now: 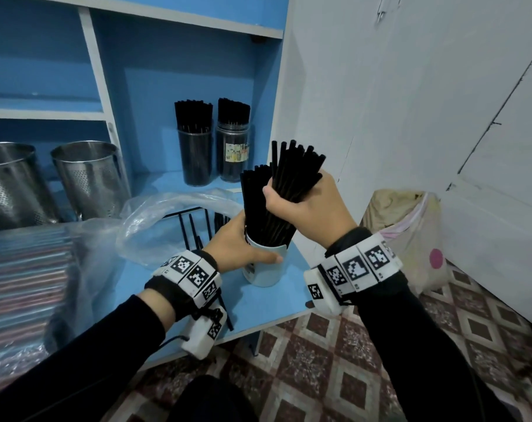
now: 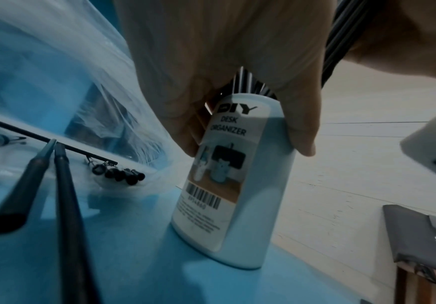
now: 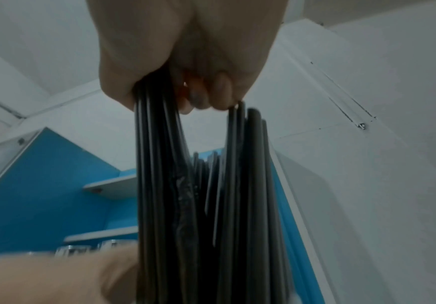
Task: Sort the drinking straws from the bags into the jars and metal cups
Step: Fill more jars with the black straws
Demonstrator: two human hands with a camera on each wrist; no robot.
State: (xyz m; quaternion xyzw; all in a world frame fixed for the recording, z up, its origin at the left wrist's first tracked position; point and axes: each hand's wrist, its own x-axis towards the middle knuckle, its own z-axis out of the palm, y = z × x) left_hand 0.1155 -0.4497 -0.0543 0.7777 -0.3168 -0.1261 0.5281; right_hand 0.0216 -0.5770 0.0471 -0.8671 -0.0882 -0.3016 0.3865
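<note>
Blue shelf (image 1: 143,287), left hand (image 1: 237,248) gripping white cup (image 1: 264,269), right hand (image 1: 313,205) clutching black straws (image 1: 292,169), lower ends hidden

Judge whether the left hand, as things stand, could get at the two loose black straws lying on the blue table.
Probably not yet: the left hand grips the white container, steadying it. The loose straws lie uncovered beside it.

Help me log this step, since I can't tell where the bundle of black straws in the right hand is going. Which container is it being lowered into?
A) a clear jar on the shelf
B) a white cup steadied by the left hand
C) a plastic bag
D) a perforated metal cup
B: the right hand grips the black straws with their lower ends inside the white cup, which the left hand holds on the blue table.
</note>
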